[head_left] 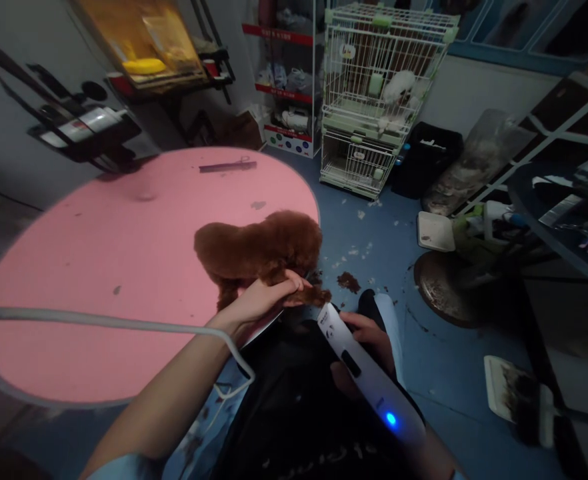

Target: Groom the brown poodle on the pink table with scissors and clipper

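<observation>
A brown curly-coated dog stands at the near right edge of a round pink table. My left hand is closed around one of its front legs, stretching the paw out past the table edge. In my right hand is a white hair clipper with a blue light glowing near its lower end. The clipper's head meets or nearly meets the paw; I cannot tell if they touch. The dog's face is turned away.
A grey cable crosses over the table and my left forearm. A dark comb-like strip lies on the table's far side. Hair clumps litter the blue floor. Stacked wire cages, the upper holding a white animal, stand beyond; a dark stand is right.
</observation>
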